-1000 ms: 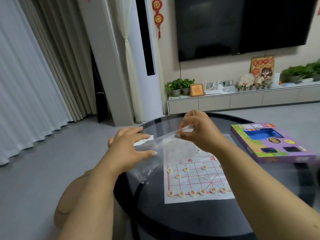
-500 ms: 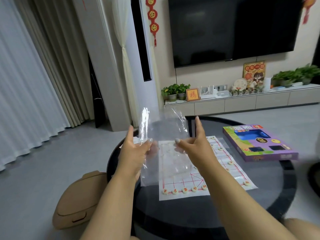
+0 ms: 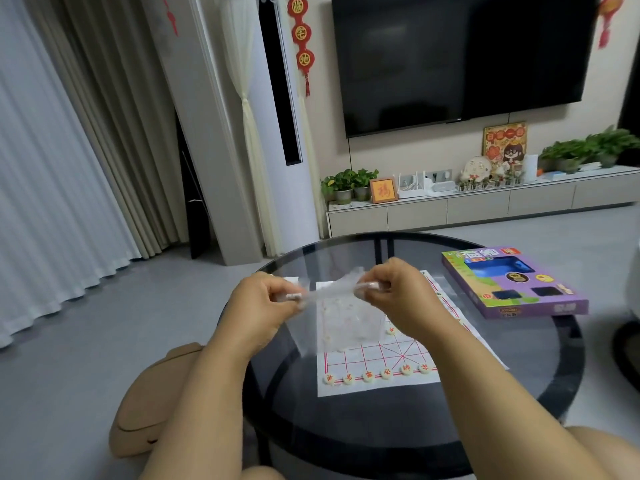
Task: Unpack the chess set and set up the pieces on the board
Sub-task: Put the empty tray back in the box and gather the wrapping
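Lowered since half a second earlier: the clear plastic bag (image 3: 346, 320), then held upright with fingers extended, was now drawn taut crosswise between two closed pinches.

Round dark glass table (image 3: 398, 427): bore everything listed below.

White paper chess board with red grid lines (image 3: 381, 355): lay flat on the table, directly under and beyond the hands.

Purple cardboard chess box (image 3: 512, 282): lay flat, well to the right of the board, nearer the right hand.

Clear plastic bag: top edge ran left to right, body hung down over the board's middle; apparently empty.

Left hand (image 3: 263, 303): clenched, pinching the bag's left corner.

Right hand (image 3: 398, 289): clenched, pinching the right corner.

Round cream chess pieces with red characters (image 3: 377, 374): a row on the board's near edge, others partly hidden behind the bag.

Judgement: either hand could set the bag aside; the left side lay freer.
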Action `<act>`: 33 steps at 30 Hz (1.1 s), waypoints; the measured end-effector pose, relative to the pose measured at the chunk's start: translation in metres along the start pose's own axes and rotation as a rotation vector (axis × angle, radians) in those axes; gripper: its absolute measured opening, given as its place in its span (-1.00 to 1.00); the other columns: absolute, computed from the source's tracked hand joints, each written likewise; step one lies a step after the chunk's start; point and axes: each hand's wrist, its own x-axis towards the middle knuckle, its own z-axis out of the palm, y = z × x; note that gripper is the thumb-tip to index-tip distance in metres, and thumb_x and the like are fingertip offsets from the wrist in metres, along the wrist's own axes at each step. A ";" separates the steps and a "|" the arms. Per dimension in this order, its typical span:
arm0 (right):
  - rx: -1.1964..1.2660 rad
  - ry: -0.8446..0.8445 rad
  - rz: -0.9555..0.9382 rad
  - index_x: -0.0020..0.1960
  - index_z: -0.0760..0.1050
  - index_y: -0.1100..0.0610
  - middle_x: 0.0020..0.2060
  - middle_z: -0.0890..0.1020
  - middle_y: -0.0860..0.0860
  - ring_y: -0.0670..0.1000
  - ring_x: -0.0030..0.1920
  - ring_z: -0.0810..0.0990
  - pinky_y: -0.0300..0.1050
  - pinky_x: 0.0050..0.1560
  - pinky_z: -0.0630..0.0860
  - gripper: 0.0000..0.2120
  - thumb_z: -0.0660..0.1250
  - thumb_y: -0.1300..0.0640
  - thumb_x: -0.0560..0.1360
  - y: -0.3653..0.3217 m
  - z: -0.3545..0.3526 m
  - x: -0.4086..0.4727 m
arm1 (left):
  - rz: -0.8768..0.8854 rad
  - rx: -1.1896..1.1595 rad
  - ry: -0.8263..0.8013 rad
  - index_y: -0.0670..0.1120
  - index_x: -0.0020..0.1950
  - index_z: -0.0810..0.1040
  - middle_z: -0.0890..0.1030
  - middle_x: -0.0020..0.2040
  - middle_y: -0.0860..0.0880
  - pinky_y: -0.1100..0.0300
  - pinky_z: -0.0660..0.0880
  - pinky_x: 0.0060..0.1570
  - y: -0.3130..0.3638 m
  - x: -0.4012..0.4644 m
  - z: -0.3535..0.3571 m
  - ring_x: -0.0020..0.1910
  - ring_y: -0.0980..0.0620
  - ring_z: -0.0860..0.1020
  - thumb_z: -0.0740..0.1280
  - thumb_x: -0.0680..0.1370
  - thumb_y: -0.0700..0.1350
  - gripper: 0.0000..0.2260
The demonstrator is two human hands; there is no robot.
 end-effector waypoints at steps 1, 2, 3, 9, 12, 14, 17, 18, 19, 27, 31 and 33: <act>-0.097 0.023 -0.054 -0.06 0.63 0.04 -0.07 0.49 -0.03 -0.06 -0.09 0.44 -0.30 -0.18 0.37 -0.91 0.41 0.06 0.46 0.000 0.000 0.000 | 0.035 0.170 0.009 0.15 -0.25 0.64 0.51 -0.04 0.14 0.14 0.46 0.04 0.001 0.000 0.000 0.07 0.03 0.49 0.55 0.37 -0.06 -0.86; -0.178 0.019 -0.113 -0.06 0.64 0.02 0.02 0.46 -0.06 -0.06 0.06 0.39 -0.28 -0.03 0.32 -0.90 0.42 0.04 0.45 -0.001 -0.001 0.000 | 0.087 0.327 -0.010 0.16 -0.24 0.64 0.45 0.01 0.19 0.14 0.39 0.13 0.004 -0.002 0.000 0.14 0.09 0.39 0.55 0.37 0.00 -0.89; -0.224 -0.011 -0.158 -0.06 0.64 0.00 0.11 0.44 -0.09 -0.07 0.18 0.32 -0.26 0.08 0.26 -0.90 0.42 0.03 0.44 -0.002 -0.001 0.000 | 0.143 0.437 -0.059 0.17 -0.17 0.64 0.44 0.06 0.24 0.14 0.32 0.22 0.008 -0.004 0.000 0.19 0.15 0.32 0.54 0.37 0.05 -0.89; 0.146 0.056 0.047 0.37 0.28 -0.07 0.29 0.38 -0.09 -0.01 0.34 0.32 -0.05 0.27 0.38 -0.31 0.50 -0.08 0.33 -0.013 0.003 -0.004 | 0.051 -0.041 -0.088 0.01 -0.14 0.65 0.64 -0.33 0.15 0.38 0.49 -0.26 0.023 -0.012 0.016 -0.31 0.22 0.59 0.40 0.52 -0.15 -0.92; 0.441 -0.038 0.325 0.53 -0.10 -0.10 0.44 0.28 0.05 0.12 0.39 0.34 0.11 0.28 0.37 0.02 0.51 -0.13 0.32 -0.011 0.011 -0.008 | -0.049 -0.430 0.052 0.10 0.23 0.52 0.70 -0.13 0.06 0.28 0.57 -0.29 0.025 -0.019 0.028 -0.20 0.14 0.67 0.39 0.53 -0.19 -0.68; 0.560 -0.060 0.437 0.52 -0.10 -0.13 0.46 0.26 0.08 0.18 0.37 0.38 0.17 0.32 0.37 -0.01 0.49 -0.13 0.34 -0.008 0.018 -0.008 | -0.035 -0.513 0.071 0.26 0.36 0.32 0.69 -0.09 -0.01 0.44 0.50 -0.35 0.027 -0.023 0.033 -0.14 0.17 0.65 0.37 0.54 -0.20 -0.48; 0.566 0.061 0.378 0.52 -0.06 -0.18 0.17 0.55 0.16 0.02 0.00 0.59 -0.11 -0.02 0.57 -0.10 0.47 0.07 0.42 -0.009 0.021 -0.010 | -0.017 -0.561 0.059 0.31 0.42 0.26 0.67 0.03 -0.05 0.42 0.52 -0.31 0.025 -0.027 0.037 -0.04 0.06 0.65 0.36 0.54 -0.22 -0.39; 0.542 0.096 0.309 0.51 -0.07 -0.22 -0.02 0.60 0.20 -0.03 -0.15 0.60 -0.24 -0.20 0.55 -0.11 0.44 0.15 0.44 -0.008 0.020 -0.011 | -0.024 -0.572 0.060 0.32 0.38 0.32 0.64 0.11 -0.03 0.38 0.54 -0.27 0.023 -0.026 0.038 0.02 0.02 0.64 0.36 0.54 -0.22 -0.43; 0.534 0.111 0.232 0.49 -0.05 -0.27 -0.14 0.60 0.24 -0.04 -0.25 0.57 -0.30 -0.32 0.52 -0.14 0.41 0.22 0.47 -0.009 0.018 -0.013 | -0.028 -0.570 0.063 0.30 0.32 0.41 0.61 0.19 0.00 0.37 0.56 -0.23 0.020 -0.025 0.038 0.10 0.01 0.61 0.36 0.54 -0.22 -0.50; 0.417 -0.187 -0.028 0.17 0.37 -0.41 -0.01 0.46 -0.27 0.30 0.08 0.48 0.13 0.07 0.56 -0.55 0.32 0.13 0.53 -0.012 0.011 -0.022 | -0.052 -0.401 0.005 0.01 0.23 0.59 0.62 0.14 0.14 0.16 0.56 0.12 0.017 -0.026 0.029 0.13 0.13 0.58 0.46 0.47 -0.18 -0.66; 0.263 -0.143 -0.001 0.33 0.40 -0.18 0.02 0.53 -0.12 -0.02 0.03 0.55 -0.24 0.00 0.56 -0.49 0.42 0.14 0.45 -0.007 0.004 -0.020 | -0.046 -0.398 -0.079 0.04 0.23 0.59 0.64 0.10 0.12 0.18 0.58 0.06 0.019 -0.027 0.022 0.08 0.13 0.61 0.53 0.38 -0.26 -0.54; 0.194 -0.118 0.002 0.34 0.41 -0.09 0.01 0.53 -0.07 -0.09 -0.01 0.55 -0.31 -0.07 0.55 -0.50 0.43 0.16 0.44 -0.008 0.001 -0.019 | -0.047 -0.377 -0.089 0.04 0.20 0.59 0.65 0.03 0.08 0.34 0.57 -0.16 0.022 -0.028 0.019 -0.04 0.13 0.64 0.52 0.38 -0.28 -0.56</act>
